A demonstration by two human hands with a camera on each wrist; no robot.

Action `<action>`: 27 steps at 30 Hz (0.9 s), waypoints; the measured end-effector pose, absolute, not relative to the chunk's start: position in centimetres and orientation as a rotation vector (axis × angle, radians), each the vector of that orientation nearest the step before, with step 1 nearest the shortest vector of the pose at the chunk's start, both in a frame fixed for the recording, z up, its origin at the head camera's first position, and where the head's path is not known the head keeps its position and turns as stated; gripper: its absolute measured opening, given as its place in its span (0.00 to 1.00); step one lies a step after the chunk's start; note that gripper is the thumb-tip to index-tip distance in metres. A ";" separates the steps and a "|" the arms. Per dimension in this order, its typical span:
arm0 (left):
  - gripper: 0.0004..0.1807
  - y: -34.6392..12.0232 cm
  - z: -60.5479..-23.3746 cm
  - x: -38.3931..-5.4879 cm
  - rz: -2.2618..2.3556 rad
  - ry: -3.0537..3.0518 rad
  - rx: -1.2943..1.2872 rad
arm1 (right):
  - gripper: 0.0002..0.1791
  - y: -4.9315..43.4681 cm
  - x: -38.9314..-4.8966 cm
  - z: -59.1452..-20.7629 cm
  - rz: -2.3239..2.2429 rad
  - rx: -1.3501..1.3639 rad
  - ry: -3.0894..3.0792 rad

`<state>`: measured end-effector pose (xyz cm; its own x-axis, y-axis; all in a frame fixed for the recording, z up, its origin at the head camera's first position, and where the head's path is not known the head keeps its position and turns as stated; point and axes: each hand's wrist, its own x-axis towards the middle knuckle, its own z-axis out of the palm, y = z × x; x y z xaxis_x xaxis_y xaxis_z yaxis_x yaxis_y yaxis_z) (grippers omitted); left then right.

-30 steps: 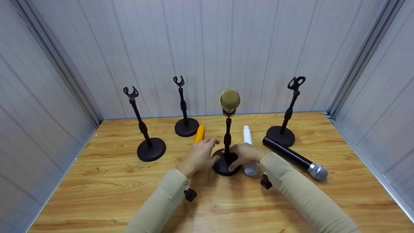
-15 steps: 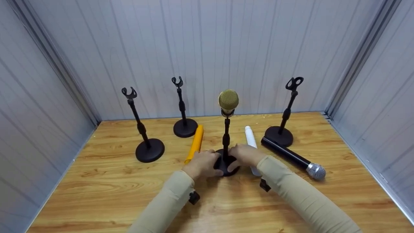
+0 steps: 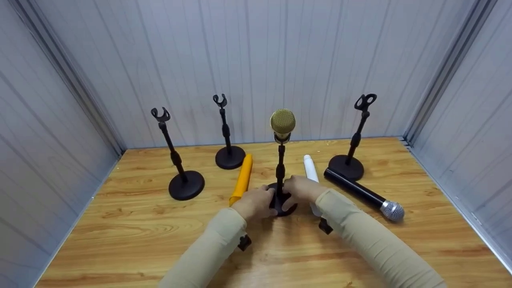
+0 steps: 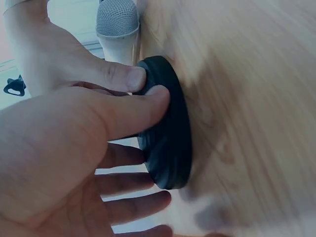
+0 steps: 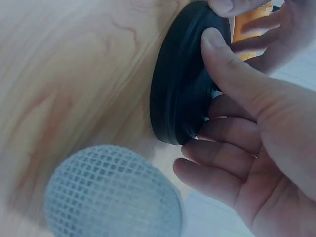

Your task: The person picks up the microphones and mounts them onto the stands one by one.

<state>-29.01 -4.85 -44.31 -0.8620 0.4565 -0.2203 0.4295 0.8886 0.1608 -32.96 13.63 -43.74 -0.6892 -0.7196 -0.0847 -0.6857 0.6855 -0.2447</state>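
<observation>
A microphone with a gold mesh head point(image 3: 283, 121) sits upright in the clip of the middle black microphone stand point(image 3: 281, 172). My left hand point(image 3: 256, 202) grips the left side of its round base point(image 4: 170, 133), thumb on top and fingers round the edge. On the base's right side, my right hand point(image 3: 301, 189) holds it the same way, thumb on top point(image 5: 190, 74). A white microphone point(image 3: 311, 169) lies right of the stand, partly hidden by my right arm. Left of the base lies an orange tube-shaped handle point(image 3: 242, 178), its near end beside my left hand.
Two black stands with bare clips, the left one point(image 3: 186, 185) and the back one point(image 3: 230, 157), stand at left. Another stand point(image 3: 346, 167) is at back right. A black microphone with a silver head point(image 3: 360, 191) lies before it. Panel walls point(image 3: 256, 72) enclose the wooden table point(image 3: 120, 240).
My left hand has moved right and now grips the base, uncovering more of the orange handle. The white microphone has shifted its angle slightly. My right hand stays at the base.
</observation>
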 end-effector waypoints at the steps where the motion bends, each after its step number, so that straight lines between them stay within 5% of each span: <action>1: 0.36 -4.7 -44.2 -29.1 0.184 2.799 0.648 | 0.14 13.6 -33.1 -43.7 -0.303 -1.120 2.712; 7: 0.28 -4.2 -43.9 -30.3 0.352 2.806 0.591 | 0.12 13.4 -33.9 -43.2 -0.319 -0.976 2.690; 21: 0.30 -3.6 -43.4 -33.5 0.367 2.771 0.442 | 0.08 13.5 -36.3 -43.9 -0.554 -0.844 2.640; 27: 0.29 -3.6 -43.5 -34.9 0.338 2.780 0.446 | 0.16 13.5 -37.3 -43.9 -0.647 -0.698 2.607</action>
<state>-34.95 -3.65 -43.53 -0.9054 0.3368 -0.2586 0.2650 0.9240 0.2757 -37.28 13.49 -43.90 -0.8114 -0.5403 -0.2227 -0.3735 0.7726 -0.5134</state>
